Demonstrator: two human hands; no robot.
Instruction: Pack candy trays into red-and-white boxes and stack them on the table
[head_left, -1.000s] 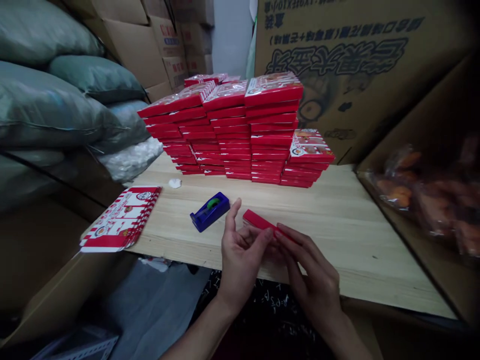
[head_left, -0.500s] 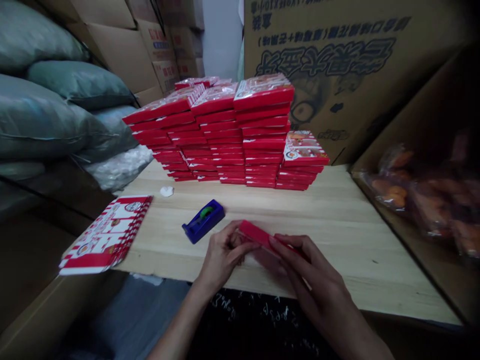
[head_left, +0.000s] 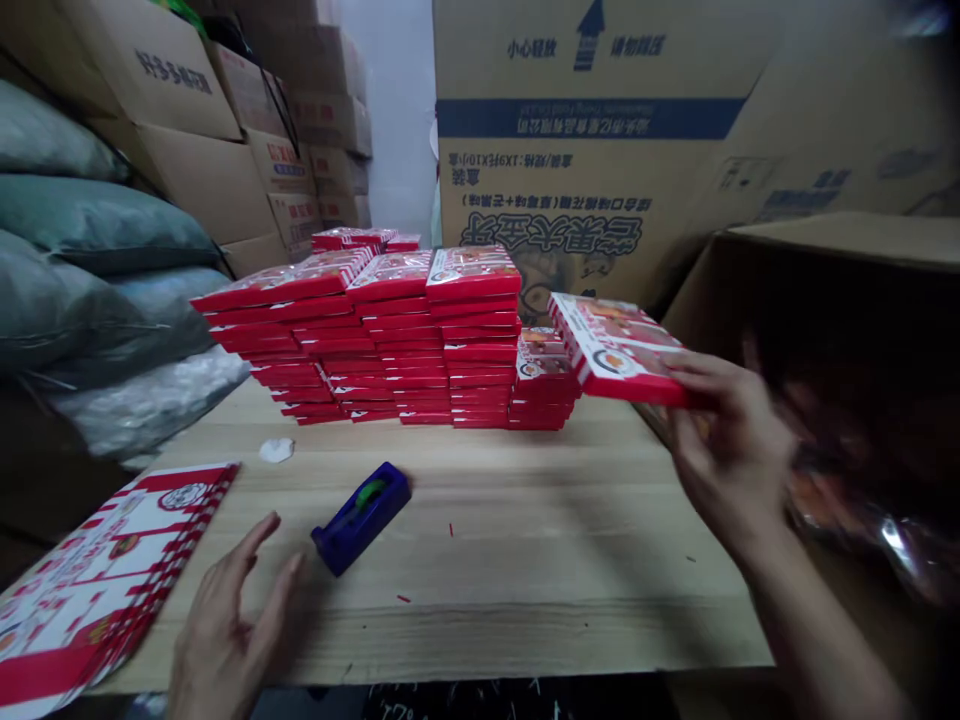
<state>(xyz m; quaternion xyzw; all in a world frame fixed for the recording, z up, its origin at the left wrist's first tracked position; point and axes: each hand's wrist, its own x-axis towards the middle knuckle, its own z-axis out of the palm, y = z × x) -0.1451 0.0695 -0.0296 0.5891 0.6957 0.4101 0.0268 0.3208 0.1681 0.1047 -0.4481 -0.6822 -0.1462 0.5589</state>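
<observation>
Over our pale wooden table (head_left: 525, 560), our right hand (head_left: 731, 450) pinches a flat red-and-white printed carton (head_left: 615, 350), long axis slanting back-left, just beside a short red stack (head_left: 544, 390). Our left hand (head_left: 232, 620) spreads open near a blue tape dispenser (head_left: 361, 518); an open brown cardboard box (head_left: 825, 235) holds blurred orange packets.

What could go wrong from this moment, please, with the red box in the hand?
The red printed box is held at one end by the right hand alone, so it may slip and hit the short stack beside it. The tall stacks of red boxes stand loose, with no visible strapping, so a knock could topple them. The left hand is near the blue tape dispenser and might bump it.
</observation>
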